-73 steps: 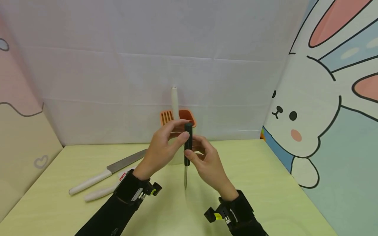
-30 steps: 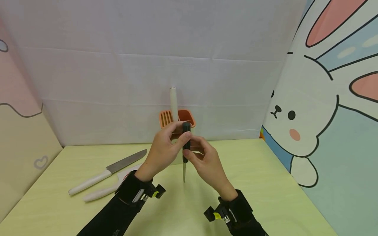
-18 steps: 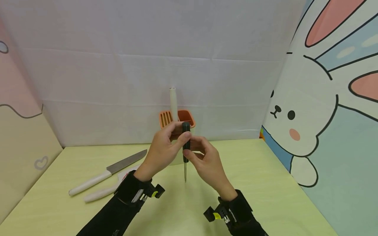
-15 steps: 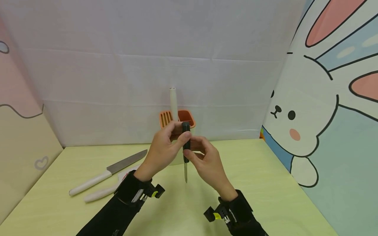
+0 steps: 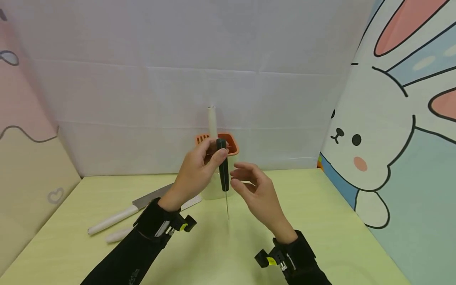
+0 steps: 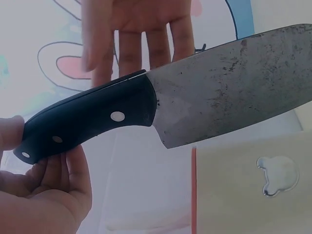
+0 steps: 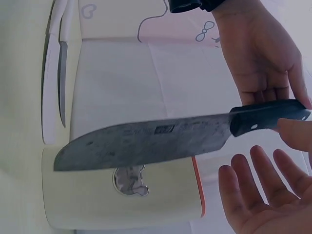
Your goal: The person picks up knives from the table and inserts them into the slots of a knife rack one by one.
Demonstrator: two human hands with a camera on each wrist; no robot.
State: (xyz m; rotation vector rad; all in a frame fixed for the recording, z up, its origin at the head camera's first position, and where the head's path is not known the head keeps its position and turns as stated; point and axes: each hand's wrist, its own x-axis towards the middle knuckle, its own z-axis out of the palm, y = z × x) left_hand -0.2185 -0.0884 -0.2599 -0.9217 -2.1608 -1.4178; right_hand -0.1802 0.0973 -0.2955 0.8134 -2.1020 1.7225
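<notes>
My left hand [image 5: 194,170] pinches the butt of a black riveted handle [image 5: 223,168] between thumb and fingers. It belongs to a kitchen knife that hangs blade down over the table; its broad, stained steel blade [image 6: 219,92] shows in the left wrist view. To the right of the handle is my right hand [image 5: 258,194], fingers loosely bent and holding nothing. In the right wrist view its fingers [image 7: 265,175] are spread, apart from the knife. Just behind the knife stands a cream holder [image 5: 212,192] with an orange top, partly covered by the left hand.
A white handle [image 5: 212,122] sticks up from the holder's slotted side. Left on the pale green table [image 5: 303,221] lie a white-handled knife [image 5: 112,219] and a second white handle [image 5: 119,235], partly behind the left forearm. A white wall stands behind, with a rabbit-printed panel [image 5: 360,138] at right.
My right hand has let go of the handle and moved slightly right. The left hand still holds the knife, now a little higher, its handle tilted and the blade seen edge-on.
</notes>
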